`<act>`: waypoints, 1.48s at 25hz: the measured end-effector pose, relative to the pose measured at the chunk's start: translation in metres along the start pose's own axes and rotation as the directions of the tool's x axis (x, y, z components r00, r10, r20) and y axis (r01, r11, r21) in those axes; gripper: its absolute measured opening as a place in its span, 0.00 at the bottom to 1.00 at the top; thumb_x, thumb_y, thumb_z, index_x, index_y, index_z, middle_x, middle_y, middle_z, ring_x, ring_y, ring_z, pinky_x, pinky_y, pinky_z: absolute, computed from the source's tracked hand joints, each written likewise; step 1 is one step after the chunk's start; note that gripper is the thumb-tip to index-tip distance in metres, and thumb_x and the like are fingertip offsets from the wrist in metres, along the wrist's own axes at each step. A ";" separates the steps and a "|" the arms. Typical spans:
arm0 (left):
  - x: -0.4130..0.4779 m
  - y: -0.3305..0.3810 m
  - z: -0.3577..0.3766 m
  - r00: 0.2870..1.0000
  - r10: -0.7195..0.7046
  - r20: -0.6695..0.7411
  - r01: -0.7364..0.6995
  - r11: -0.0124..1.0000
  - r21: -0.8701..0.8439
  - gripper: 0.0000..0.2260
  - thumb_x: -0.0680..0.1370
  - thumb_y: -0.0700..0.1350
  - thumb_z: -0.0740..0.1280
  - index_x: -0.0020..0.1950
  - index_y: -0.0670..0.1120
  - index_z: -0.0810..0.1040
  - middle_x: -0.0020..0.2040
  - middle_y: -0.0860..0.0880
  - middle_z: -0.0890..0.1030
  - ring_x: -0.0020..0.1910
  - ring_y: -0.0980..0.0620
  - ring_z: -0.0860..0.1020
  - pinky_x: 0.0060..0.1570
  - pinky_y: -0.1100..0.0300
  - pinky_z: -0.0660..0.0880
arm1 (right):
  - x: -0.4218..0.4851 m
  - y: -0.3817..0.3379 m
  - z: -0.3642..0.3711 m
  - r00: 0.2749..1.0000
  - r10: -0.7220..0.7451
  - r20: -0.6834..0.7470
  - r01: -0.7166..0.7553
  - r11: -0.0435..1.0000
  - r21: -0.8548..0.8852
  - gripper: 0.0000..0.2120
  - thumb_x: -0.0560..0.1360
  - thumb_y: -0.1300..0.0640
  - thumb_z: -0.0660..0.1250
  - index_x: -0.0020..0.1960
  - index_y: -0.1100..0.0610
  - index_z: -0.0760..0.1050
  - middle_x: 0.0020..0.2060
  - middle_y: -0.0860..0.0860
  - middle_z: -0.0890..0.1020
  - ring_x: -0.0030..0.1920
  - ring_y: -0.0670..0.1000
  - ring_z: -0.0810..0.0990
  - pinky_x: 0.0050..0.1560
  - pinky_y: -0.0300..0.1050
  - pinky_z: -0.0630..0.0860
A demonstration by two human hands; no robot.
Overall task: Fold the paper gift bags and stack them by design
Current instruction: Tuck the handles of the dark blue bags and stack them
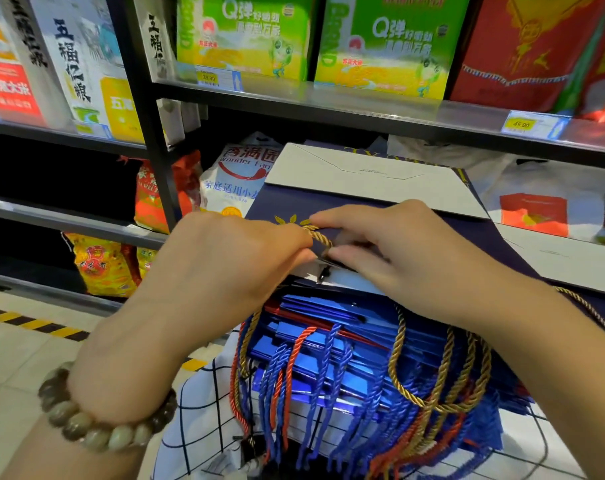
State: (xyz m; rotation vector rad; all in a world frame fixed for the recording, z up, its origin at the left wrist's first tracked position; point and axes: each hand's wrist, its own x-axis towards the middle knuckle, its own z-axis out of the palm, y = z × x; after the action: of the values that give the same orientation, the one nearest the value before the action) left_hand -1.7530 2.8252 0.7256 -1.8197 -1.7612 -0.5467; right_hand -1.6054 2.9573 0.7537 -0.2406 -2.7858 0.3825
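A flat navy bag of matte paper lay on top of a stack of glossy blue bags, right in front of the person. Its stiff white base flap was folded flat at the far end, and a small gold leaf emblem showed near the hands. The left hand had its fingers curled and pinched a twisted gold cord at the bag's near edge. The right hand pinched that same edge between thumb and forefinger, just beside the cord, with the other fingers lying along the paper. The two hands almost touched.

From the stack hung many twisted rope handles in blue, red and gold (some looped, some frayed at the ends). They trailed over a white cloth with a thin dark grid. A bracelet of smooth rounded greenish-brown beads sat on the left wrist.

Behind stood a dark metal shelf with a shiny front lip, which carried green printed boxes and yellow price tags. Soft plastic sacks leaned on the level below. The floor was pale tile with a yellow-and-black striped strip
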 end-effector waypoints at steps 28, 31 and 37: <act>0.039 0.030 0.008 0.843 -0.495 0.213 0.537 0.744 -0.397 0.08 0.75 0.52 0.64 0.43 0.53 0.66 0.36 0.55 0.78 0.38 0.58 0.75 0.40 0.55 0.71 | -0.026 0.013 0.018 0.898 0.011 -0.441 0.002 1.000 0.029 0.05 0.71 0.58 0.66 0.45 0.56 0.79 0.36 0.48 0.83 0.36 0.53 0.81 0.35 0.52 0.78; 0.055 0.036 0.013 0.864 -0.386 0.322 0.483 0.816 -0.318 0.09 0.73 0.49 0.67 0.46 0.55 0.67 0.38 0.56 0.78 0.39 0.55 0.75 0.40 0.57 0.71 | -0.029 0.012 0.020 0.887 0.032 -0.461 -0.025 0.999 0.023 0.04 0.68 0.57 0.68 0.42 0.56 0.79 0.34 0.48 0.82 0.34 0.51 0.80 0.32 0.52 0.77; 0.064 0.027 0.022 0.831 -0.527 0.178 0.556 0.784 -0.276 0.07 0.75 0.43 0.63 0.48 0.51 0.65 0.40 0.50 0.78 0.45 0.45 0.75 0.45 0.50 0.72 | -0.029 0.009 0.017 0.899 0.083 -0.430 -0.067 0.996 0.053 0.01 0.68 0.56 0.68 0.38 0.54 0.78 0.32 0.45 0.80 0.33 0.48 0.77 0.32 0.51 0.76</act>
State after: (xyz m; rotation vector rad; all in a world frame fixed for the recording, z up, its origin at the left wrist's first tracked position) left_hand -1.7239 2.8892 0.7465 -1.5217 -2.3940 -1.0398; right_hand -1.5827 2.9557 0.7268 -0.3754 -2.3338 0.3494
